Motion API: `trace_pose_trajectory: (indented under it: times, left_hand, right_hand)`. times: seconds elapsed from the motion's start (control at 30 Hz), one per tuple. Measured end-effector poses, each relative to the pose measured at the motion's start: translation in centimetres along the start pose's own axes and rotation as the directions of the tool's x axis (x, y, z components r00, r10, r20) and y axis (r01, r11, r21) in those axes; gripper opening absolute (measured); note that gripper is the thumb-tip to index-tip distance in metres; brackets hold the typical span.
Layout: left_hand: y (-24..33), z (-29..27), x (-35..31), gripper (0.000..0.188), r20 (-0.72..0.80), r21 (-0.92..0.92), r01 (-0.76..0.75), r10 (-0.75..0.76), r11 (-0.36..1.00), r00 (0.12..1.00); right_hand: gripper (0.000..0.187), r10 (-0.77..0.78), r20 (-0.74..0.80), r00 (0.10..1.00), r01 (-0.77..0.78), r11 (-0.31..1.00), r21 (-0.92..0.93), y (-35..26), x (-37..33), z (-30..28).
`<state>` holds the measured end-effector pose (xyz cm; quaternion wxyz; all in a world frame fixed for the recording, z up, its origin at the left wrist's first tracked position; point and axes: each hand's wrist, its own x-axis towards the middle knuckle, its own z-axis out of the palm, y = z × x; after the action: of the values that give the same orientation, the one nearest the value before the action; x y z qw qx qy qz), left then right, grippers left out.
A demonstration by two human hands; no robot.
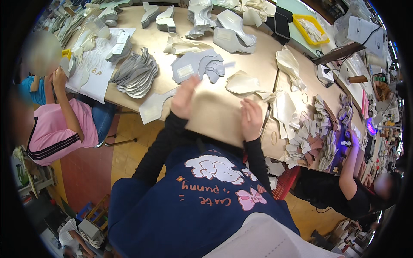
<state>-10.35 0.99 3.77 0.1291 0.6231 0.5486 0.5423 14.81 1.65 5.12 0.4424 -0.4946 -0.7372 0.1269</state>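
Note:
My left hand [185, 99] is raised over the table, blurred by motion, with its fingers stretched toward a small stack of grey curved cut pieces [187, 64]. A pale label lies on that stack. Beside the same hand, on its left, a flat grey cut piece [154, 108] reaches past the table's near edge. My right hand [251, 119] hovers near the front edge, fingers loosely apart and holding nothing. Cream cut pieces [243, 81] lie just beyond it. Between my hands is bare brown tabletop [215, 114].
A fanned grey pile [137, 75] stands at the left, and stacked pieces [200, 19] line the far side. More cream pieces [284, 112] and a mixed heap [307, 135] lie to the right. A yellow tray [310, 29] sits far right. Co-workers sit on both sides.

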Motion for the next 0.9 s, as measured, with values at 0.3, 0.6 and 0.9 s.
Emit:
trace_pose_trajectory:
  times: [0.3, 0.6, 0.9]
  left_hand:
    - [1.0, 0.4, -7.2, 0.032, 0.684, 0.165, -0.217, 0.047, 0.962, 0.728]
    - [1.4, 2.9, -0.8, 0.020, 0.486, -0.010, 0.239, -0.204, 0.971, 0.850]
    - [-0.6, 8.3, 1.7, 0.012, 0.314, 0.301, -0.119, 0.020, 0.946, 0.949]
  right_hand:
    - [0.018, -0.115, 0.369, 0.922, 0.150, 0.986, -0.068, 3.8, 7.0, 3.1]
    - [0.010, -0.156, 0.226, 0.962, 0.162, 0.987, -0.007, 5.6, 5.8, 4.8]
    - [0.010, -0.199, 0.195, 0.960, 0.208, 0.978, -0.027, 5.3, 5.8, 4.9]
